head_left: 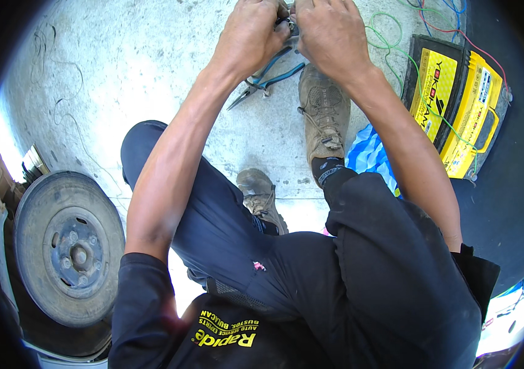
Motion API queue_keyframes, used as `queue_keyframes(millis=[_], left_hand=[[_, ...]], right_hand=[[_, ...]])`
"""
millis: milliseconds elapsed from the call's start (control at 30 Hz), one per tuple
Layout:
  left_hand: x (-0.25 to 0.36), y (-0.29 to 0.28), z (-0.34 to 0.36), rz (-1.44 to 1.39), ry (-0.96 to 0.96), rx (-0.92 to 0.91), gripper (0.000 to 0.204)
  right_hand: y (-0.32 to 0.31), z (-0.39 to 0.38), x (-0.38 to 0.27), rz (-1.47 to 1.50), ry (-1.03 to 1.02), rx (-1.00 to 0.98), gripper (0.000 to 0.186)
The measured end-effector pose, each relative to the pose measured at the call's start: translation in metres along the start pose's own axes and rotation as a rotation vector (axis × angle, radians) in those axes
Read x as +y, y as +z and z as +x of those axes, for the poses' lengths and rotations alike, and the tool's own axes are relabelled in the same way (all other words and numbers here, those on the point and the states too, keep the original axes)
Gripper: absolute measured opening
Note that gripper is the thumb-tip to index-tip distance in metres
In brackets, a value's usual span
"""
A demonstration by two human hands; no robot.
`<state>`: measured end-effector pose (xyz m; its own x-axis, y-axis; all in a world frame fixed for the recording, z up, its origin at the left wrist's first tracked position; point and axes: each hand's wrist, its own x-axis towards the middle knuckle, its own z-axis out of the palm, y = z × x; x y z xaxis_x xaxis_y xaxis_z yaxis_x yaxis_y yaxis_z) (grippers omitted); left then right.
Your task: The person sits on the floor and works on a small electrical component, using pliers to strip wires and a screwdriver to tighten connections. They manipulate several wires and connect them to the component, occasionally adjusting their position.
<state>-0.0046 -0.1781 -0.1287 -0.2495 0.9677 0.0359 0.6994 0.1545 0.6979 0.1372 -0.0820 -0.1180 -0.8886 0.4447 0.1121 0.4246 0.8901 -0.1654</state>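
My left hand and my right hand are close together at the top edge, fingers curled inward. Between them shows a small dark, partly shiny piece, mostly covered by the fingers, its kind unclear. Both hands are closed around it, with the fingertips cut off by the frame. Just below, on the concrete floor, lie long-nose pliers with blue handles, their jaws pointing to the lower left.
My brown shoe stands beside the pliers. At right are a yellow-and-black box with a handle, loose green wire and red wire, and a blue-and-white bag. A wheel sits at left.
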Motion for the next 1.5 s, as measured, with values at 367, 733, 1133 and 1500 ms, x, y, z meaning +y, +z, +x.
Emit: queue_keyframes(millis=[367,733,1133,1500], left_hand=[[0.024,-0.029,0.003,0.464,0.060,-0.062,0.016],[0.005,-0.007,0.004,0.302,0.026,-0.028,0.014],[-0.014,0.015,-0.007,0.202,0.150,-0.076,0.017],[0.005,-0.007,0.004,0.516,0.233,0.058,0.019]], right_hand=[[0.006,0.003,0.005,0.252,0.209,0.051,0.015],[0.010,0.004,0.010,0.345,0.190,-0.003,0.014],[0.021,0.004,0.014,0.343,0.074,0.074,0.011],[0.013,-0.001,0.017,0.448,0.160,0.086,0.012]])
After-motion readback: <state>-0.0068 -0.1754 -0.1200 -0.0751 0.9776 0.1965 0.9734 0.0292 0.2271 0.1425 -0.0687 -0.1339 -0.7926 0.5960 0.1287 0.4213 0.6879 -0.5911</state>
